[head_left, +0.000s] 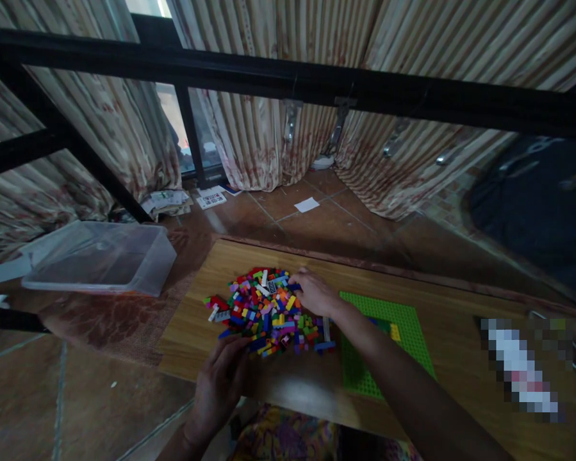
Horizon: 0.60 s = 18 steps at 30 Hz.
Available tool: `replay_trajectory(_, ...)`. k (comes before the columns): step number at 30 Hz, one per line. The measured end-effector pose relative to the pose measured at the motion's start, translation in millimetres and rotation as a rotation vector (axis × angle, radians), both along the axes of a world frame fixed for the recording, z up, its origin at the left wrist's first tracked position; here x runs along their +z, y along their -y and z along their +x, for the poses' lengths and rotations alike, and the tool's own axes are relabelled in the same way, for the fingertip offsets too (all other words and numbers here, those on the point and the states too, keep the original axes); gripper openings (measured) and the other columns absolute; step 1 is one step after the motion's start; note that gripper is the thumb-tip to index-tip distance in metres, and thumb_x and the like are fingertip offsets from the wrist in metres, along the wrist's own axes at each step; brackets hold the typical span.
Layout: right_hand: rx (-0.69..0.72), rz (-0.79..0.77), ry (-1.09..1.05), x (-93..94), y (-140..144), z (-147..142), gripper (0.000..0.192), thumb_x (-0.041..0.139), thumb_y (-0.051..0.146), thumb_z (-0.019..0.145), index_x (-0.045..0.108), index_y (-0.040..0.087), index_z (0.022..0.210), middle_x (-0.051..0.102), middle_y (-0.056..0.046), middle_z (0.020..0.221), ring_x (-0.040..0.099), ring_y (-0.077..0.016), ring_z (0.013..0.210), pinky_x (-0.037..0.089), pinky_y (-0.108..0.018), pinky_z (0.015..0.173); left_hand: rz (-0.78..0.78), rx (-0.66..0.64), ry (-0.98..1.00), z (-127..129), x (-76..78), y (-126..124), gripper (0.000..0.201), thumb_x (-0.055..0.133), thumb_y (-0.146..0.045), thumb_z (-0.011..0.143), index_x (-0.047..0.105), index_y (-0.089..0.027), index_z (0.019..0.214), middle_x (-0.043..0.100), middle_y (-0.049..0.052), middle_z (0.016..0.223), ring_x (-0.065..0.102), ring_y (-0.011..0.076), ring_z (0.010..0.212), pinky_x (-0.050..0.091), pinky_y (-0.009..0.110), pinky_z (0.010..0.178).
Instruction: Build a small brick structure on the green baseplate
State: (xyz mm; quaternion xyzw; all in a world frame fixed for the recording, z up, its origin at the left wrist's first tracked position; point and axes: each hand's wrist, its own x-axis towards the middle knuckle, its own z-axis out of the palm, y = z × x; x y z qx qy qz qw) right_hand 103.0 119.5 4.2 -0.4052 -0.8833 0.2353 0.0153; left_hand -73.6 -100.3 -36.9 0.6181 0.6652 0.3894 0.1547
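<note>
Bricks (268,310), heaped mid-board (196,320): small, light, hard plastic, many colours; best pinched one by one across their sides. My right hand (316,293) rests on the heap's far edge, fingers curled into it; whether it grips one, I cannot tell. My left hand (220,378) lies spread at the near edge. Green baseplate (403,326) just right of the heap; clear tub (100,256) well left.

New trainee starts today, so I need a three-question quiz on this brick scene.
1. True or false: the right hand rests on the brick pile.
2. What colour is the baseplate?
3. The clear plastic tub lies: A) on the wooden board, B) on the floor, left of the board.

Key: 1 true; 2 green; 3 B. The left hand sits at the pile's near edge.
</note>
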Motion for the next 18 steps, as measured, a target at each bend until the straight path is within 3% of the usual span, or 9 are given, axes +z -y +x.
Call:
replay_trajectory(12,-0.034,0.066,-0.122,-12.1,13,11,0.015,0.057,0.013,0.086,0.061,0.018,0.099,0.058,-0.006,0.105,0.056,-0.0182,0.101,0.041,-0.029,0.089,0.062,0.012,-0.008,5,8.8,-2,0.022,0.049,-0.019,0.091,0.061,-0.021,0.109,0.062,0.007,0.105,0.066,0.0169,0.095,0.057,0.027,0.081)
replay_trajectory(18,-0.174,0.121,-0.232,6.6,30,19,0.019,0.046,0.015,0.092,0.057,0.018,0.107,0.061,-0.008,0.107,0.058,-0.0195,0.102,0.043,-0.031,0.089,0.101,-0.007,-0.077,4,11.4,1,0.022,0.051,-0.021,0.09,0.061,-0.021,0.11,0.064,0.007,0.105,0.066,0.0181,0.096,0.057,0.028,0.082)
